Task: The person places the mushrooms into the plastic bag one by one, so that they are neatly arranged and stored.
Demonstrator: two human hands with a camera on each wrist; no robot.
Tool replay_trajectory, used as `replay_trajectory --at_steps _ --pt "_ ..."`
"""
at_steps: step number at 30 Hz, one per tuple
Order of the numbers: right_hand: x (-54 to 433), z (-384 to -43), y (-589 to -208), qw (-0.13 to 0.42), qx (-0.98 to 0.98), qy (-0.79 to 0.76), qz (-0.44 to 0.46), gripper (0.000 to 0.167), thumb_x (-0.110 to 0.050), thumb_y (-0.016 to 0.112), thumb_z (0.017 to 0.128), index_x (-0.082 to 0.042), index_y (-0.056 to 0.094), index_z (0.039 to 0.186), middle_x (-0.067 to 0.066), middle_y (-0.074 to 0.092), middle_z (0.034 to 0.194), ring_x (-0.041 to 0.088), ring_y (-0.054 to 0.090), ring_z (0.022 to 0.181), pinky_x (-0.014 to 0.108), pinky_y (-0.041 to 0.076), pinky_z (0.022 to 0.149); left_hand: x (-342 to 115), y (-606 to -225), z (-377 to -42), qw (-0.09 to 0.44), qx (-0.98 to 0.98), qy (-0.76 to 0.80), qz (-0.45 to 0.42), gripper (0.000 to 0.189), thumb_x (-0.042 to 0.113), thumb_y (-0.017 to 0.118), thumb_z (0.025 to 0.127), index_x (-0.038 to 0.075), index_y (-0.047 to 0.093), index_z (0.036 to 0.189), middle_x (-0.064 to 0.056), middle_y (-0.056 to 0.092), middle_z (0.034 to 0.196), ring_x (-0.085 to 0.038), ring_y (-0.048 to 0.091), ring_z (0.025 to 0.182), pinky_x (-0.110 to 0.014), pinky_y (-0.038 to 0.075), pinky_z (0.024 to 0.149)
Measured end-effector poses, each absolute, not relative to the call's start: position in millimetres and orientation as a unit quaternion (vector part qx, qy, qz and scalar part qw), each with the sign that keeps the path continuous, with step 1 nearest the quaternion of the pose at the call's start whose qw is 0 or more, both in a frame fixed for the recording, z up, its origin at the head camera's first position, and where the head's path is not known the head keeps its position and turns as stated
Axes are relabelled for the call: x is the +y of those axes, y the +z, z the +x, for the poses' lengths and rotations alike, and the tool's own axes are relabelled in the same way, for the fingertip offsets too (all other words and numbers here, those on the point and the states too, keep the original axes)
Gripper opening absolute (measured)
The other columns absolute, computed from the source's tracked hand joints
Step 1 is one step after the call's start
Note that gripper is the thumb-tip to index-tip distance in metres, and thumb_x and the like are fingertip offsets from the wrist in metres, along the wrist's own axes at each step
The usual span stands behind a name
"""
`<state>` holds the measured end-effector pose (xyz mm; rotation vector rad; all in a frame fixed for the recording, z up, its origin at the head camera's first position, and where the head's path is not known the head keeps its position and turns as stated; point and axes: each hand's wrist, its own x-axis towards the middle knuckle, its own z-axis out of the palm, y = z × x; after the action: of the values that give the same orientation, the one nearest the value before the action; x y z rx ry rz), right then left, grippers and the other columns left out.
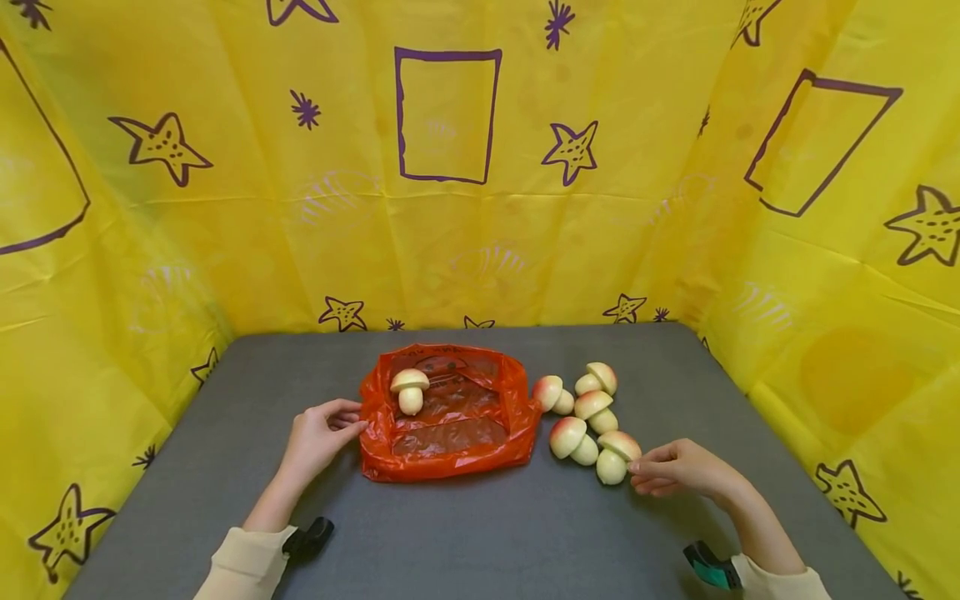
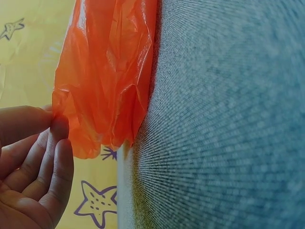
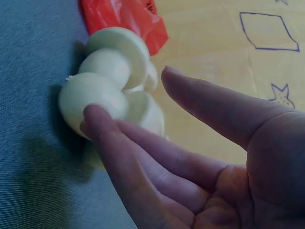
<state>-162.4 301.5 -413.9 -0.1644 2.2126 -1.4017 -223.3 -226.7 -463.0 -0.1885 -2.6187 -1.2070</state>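
Head view: red plastic bag lying mouth-up on the grey table, nearer the far edge, left of middle. One mushroom-shaped piece inside, at the bag's left. Five loose mushrooms bunched off the bag's right side, toward the table's right edge. Left hand pinches the bag's left rim. Right hand at the nearest mushroom, fingertips at or just beside its stem.

Left wrist view: thumb and forefinger pinching thin film. Risk, as I judge it: a slip or tug there could fold the mouth inward or drag the bag.

Right wrist view: thumb well apart from the fingers, nothing gripped; a fingertip overlaps a pale mushroom, contact uncertain. Rounded shapes, packed close: a clumsy nudge could roll one toward the right edge or shove its neighbours into the bag.

Surface and room: tabletop matt, finely woven in the wrist views. Yellow cloth walls the far, left and right edges, creased, printed with purple stars and frames.
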Motion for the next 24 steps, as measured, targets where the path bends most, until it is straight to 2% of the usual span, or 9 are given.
replay_trajectory --at_steps 11,19,24 --pt "306.0 -166.4 -421.8 0.252 0.829 -0.498 -0.041 0.053 -0.026 0.063 0.091 0.018 0.053 0.119 0.022 0.068 0.106 0.029 0.068 0.096 0.04 0.055 0.081 -227.0 -461.3 -224.5 0.13 -0.897 -0.416 -0.08 0.023 0.016 0.077 0.079 0.004 0.071 0.098 -0.008 0.071 0.083 -0.012 0.066 0.07 -0.018 0.052 0.063" --pt "307.9 -172.1 -430.9 0.237 0.843 -0.484 -0.008 0.067 -0.028 0.064 0.09 0.022 0.041 0.127 0.029 0.061 0.116 0.032 0.066 0.101 0.042 0.054 0.084 -225.8 -461.0 -224.5 0.128 -0.899 -0.412 -0.079 0.024 0.016 0.078 0.079 0.004 0.071 0.098 -0.007 0.071 0.083 -0.013 0.066 0.071 -0.018 0.052 0.063" --pt "311.1 -177.6 -436.7 0.23 0.855 -0.464 -0.008 0.067 -0.03 0.065 0.089 0.02 0.043 0.127 0.03 0.06 0.118 0.033 0.065 0.103 0.044 0.054 0.084 -225.7 -462.3 -224.0 0.128 -0.901 -0.408 -0.08 0.024 0.016 0.078 0.079 0.004 0.071 0.098 -0.007 0.071 0.083 -0.013 0.066 0.07 -0.018 0.051 0.062"
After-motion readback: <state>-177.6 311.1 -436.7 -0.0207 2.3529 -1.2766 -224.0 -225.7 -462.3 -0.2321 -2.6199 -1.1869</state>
